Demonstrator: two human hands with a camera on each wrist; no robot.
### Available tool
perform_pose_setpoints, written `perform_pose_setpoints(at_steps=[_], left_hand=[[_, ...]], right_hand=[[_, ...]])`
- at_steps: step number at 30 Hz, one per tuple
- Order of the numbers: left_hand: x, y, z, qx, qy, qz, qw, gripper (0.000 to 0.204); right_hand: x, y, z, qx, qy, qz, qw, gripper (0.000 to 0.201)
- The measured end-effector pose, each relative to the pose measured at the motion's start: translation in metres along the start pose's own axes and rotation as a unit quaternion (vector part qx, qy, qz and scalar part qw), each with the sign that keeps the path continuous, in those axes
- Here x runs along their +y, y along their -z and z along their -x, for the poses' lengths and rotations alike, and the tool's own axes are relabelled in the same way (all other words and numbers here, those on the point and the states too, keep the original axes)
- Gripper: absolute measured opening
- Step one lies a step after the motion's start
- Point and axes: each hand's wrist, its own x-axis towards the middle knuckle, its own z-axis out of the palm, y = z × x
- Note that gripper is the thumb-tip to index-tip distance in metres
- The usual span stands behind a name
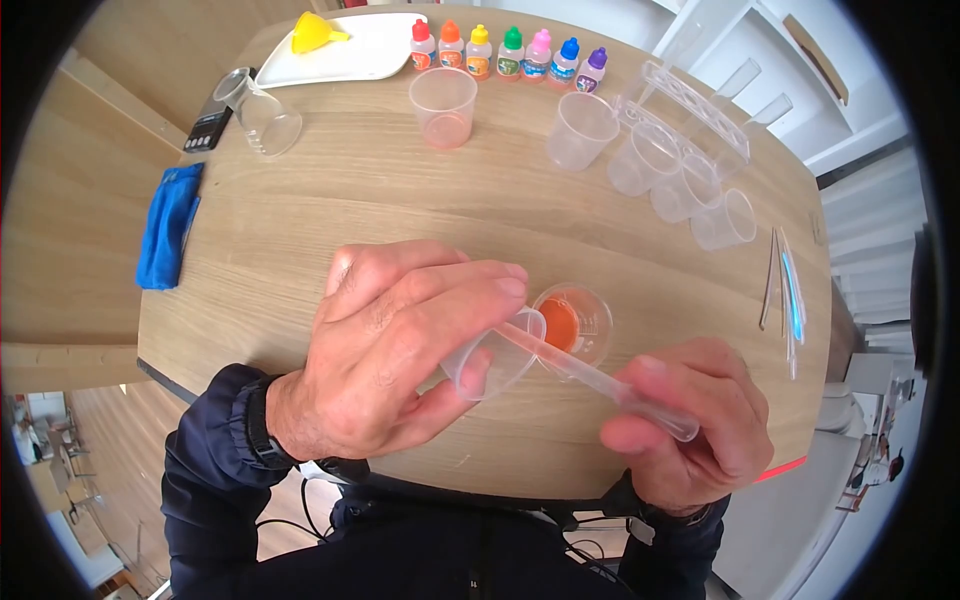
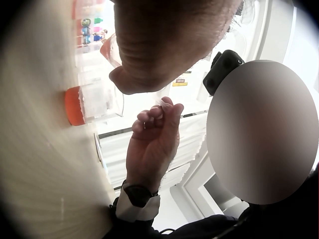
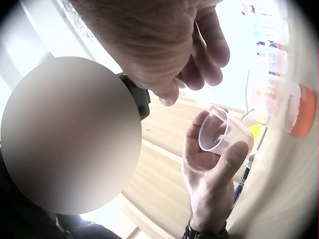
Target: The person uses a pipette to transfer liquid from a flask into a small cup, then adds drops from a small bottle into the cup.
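Note:
My left hand (image 1: pixel 375 345) grips a small clear plastic cup (image 3: pixel 238 137), tilted with its mouth toward the right hand. Between the thumb and fingers of my right hand (image 1: pixel 705 415) is a translucent plastic pipette (image 1: pixel 585 378), its bulb end in the grip. The pipette's thin end reaches into the cup's mouth, and a pinkish tint shows along it. Just beyond the cup, a clear beaker (image 1: pixel 597 315) with orange liquid (image 1: pixel 560 326) stands on the table. In the left wrist view the beaker (image 2: pixel 76 105) is beside and below the left hand.
Farther back stands a plastic cup (image 1: pixel 443 100) with pinkish liquid. Several plastic cups (image 1: pixel 582 135) and a test tube rack (image 1: pixel 690 105) are at the right. Dropper bottles (image 1: pixel 510 55), a white tray (image 1: pixel 375 55) with a yellow funnel (image 1: pixel 315 33), a flask (image 1: pixel 270 125) and a blue cloth (image 1: pixel 168 228) surround them.

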Motion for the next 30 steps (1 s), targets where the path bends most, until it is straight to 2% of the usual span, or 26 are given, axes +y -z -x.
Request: perform_pose_setpoints(at_steps=[6, 10, 13, 15, 18, 23, 26, 30], left_hand=[[0.001, 0.000, 0.000, -0.001, 0.008, 0.001, 1.000, 0.068], [-0.002, 0.001, 0.002, -0.006, 0.021, -0.006, 1.000, 0.070], [-0.005, 0.004, 0.000, -0.010, 0.041, -0.015, 0.999, 0.071], [-0.006, 0.006, -0.001, -0.016, 0.056, -0.020, 0.998, 0.070], [-0.008, 0.004, -0.001, -0.010, 0.059, -0.015, 0.998, 0.070], [-0.009, 0.002, -0.001, -0.002, 0.049, -0.017, 0.999, 0.070], [-0.008, 0.002, -0.001, -0.001, 0.054, -0.014, 0.998, 0.069], [-0.007, 0.003, -0.002, 0.000, 0.057, -0.013, 0.998, 0.066]], right_hand=[[0.001, 0.005, -0.001, 0.000, 0.010, -0.019, 1.000, 0.054], [0.004, 0.028, 0.012, 0.083, 0.006, -0.060, 0.995, 0.052], [0.001, 0.046, 0.015, 0.159, -0.031, -0.038, 0.986, 0.053], [0.002, 0.053, 0.013, 0.165, -0.050, -0.001, 0.985, 0.052], [0.003, 0.056, 0.007, 0.111, -0.061, 0.039, 0.991, 0.048], [-0.002, 0.050, 0.006, 0.067, -0.074, 0.074, 0.992, 0.040], [-0.002, 0.051, 0.006, 0.067, -0.064, 0.088, 0.992, 0.040], [0.002, 0.047, 0.012, 0.139, -0.059, 0.035, 0.988, 0.046]])
